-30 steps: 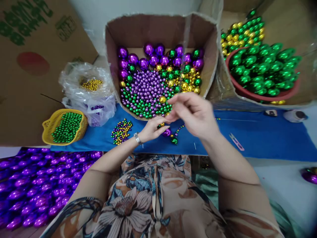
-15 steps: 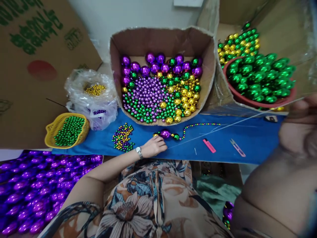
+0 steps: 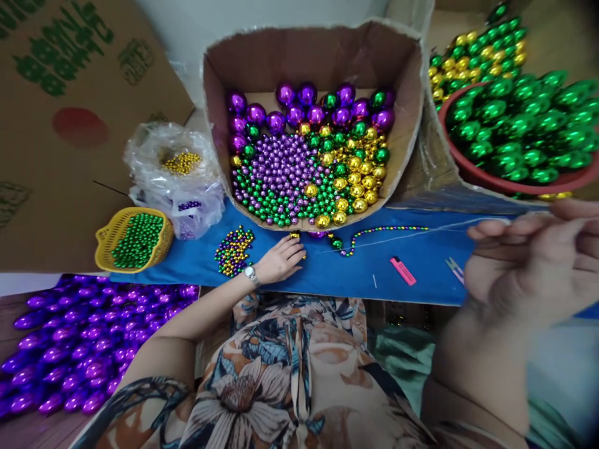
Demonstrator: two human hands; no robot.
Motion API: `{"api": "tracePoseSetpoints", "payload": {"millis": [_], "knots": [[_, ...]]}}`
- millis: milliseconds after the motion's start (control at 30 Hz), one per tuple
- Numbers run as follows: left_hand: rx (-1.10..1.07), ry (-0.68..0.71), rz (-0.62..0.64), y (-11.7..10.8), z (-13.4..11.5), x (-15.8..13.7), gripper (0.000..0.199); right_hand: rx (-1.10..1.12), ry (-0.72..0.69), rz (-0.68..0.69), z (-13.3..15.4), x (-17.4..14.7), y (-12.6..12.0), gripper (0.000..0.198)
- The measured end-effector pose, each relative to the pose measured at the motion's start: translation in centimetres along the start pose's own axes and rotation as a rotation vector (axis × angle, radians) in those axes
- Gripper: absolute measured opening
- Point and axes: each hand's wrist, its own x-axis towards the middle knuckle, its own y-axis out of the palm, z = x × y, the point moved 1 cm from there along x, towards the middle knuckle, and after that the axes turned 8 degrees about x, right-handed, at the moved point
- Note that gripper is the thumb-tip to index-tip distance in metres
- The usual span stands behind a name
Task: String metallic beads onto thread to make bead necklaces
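Note:
My left hand (image 3: 279,260) lies palm down at the blue cloth, fingers stretched out and touching nothing it grips. Its fingertips reach a gold bead (image 3: 294,236) below the box front; part of the strand is hidden beneath them. From there the beaded strand (image 3: 388,229) runs right: a large purple bead, a green bead (image 3: 337,242), then small purple, green and gold beads. My right hand (image 3: 524,265) is raised at the right, large and near the camera, its fingers closed on a thin pale thread (image 3: 421,232) that slants down toward the strand.
A cardboard box (image 3: 309,56) of loose beads stands behind the strand. On the blue cloth (image 3: 327,279) lie a bead pile (image 3: 234,251), a pink cutter (image 3: 403,270) and thread snips (image 3: 454,269). A yellow basket (image 3: 110,255) is left; a red basin (image 3: 505,181) of green beads is right.
My right hand has come down and inward with the thread. My left hand has shifted slightly left and its fingers have straightened. The view has tilted a little.

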Motion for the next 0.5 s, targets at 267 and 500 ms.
{"api": "tracePoseSetpoints", "payload": {"millis": [267,500], "knots": [[-0.123,-0.223,-0.240,-2.1,-0.6,-0.5,0.017,0.031,0.037,0.140,-2.0,-3.1,1.7,0.015],[-0.032,-0.415,-0.488,-7.4,6.0,5.3,0.020,-0.309,0.333,0.442,-5.3,-7.6,1.7,0.023]]}}
